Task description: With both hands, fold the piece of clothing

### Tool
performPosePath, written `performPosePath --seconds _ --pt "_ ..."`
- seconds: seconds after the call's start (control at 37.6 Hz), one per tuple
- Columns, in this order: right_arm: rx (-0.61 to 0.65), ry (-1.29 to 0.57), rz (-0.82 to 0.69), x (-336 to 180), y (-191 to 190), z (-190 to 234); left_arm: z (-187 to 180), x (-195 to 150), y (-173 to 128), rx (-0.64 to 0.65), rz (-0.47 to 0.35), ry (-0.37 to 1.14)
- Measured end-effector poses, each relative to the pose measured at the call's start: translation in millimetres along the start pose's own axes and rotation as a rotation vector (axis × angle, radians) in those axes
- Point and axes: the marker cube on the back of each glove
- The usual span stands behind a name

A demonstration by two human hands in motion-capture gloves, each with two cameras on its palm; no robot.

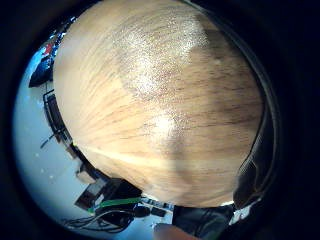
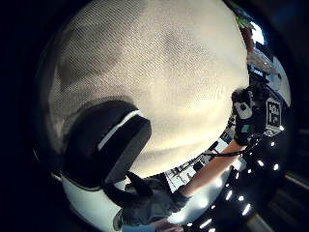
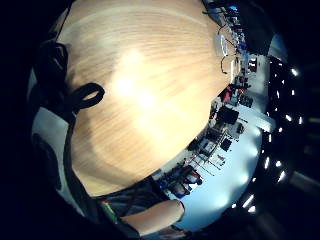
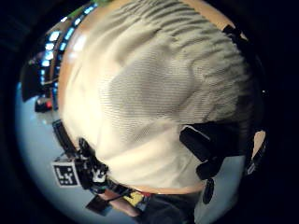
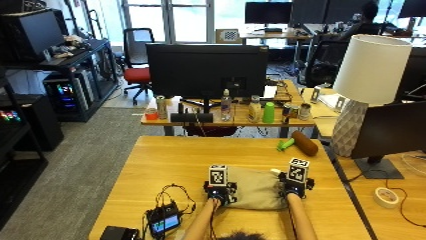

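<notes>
The beige garment lies on the wooden desk, close to its near edge and toward the right half, already gathered into a compact, rounded bundle. The left hand sits at the bundle's left edge and the right hand at its right edge, one at each end with the cloth between them.

From the thumb-side palm views the cloth fills most of what each palm sees: a fine, ribbed knit with soft ripples running across it near the right hand. That texture suggests a light, limp fabric that will sag and drape once lifted, with no stiffness to hold a crease by itself. It does not look slippery; the knit should catch well against gloved fingers. It is not fragile, though a loose knit can stretch if pulled from a single point.

As for the grip, each hand appears to lie on or against the cloth, but I cannot tell whether the fingers are flat on it or curled round an edge; the views do not show the fingertips.

In my judgement the best places to take hold are the two ends or corners of the bundle's edge, one per hand, pinching through all layers so the fold does not slide apart. Pressing flat afterwards would set the shape, since the fabric will spring open otherwise.
</notes>
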Motion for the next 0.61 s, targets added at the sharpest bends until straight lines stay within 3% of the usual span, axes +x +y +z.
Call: performPosePath --seconds 0.11,0.24,0.32,0.56,0.61 --pt "-0.026 -0.08 -0.009 1.8 1.0 4.2 1.3 -2.0 -0.5 0.01 -0.016 -0.009" --pt "0.064 -0.178 0.159 18.3 -18.6 8.9 0.6 -0.2 -1.1 0.01 0.005 -0.011" --pt "0.008 -0.232 0.116 16.3 -16.4 12.9 -0.5 -0.3 1.2 -0.014 -0.021 -0.026" --pt "0.067 -0.191 0.134 17.0 -18.3 8.0 -0.1 -0.8 2.7 -0.031 -0.034 -0.028" --pt "0.037 -0.196 0.081 13.5 -12.6 6.3 0.2 -1.1 2.4 -0.029 -0.034 -0.025"
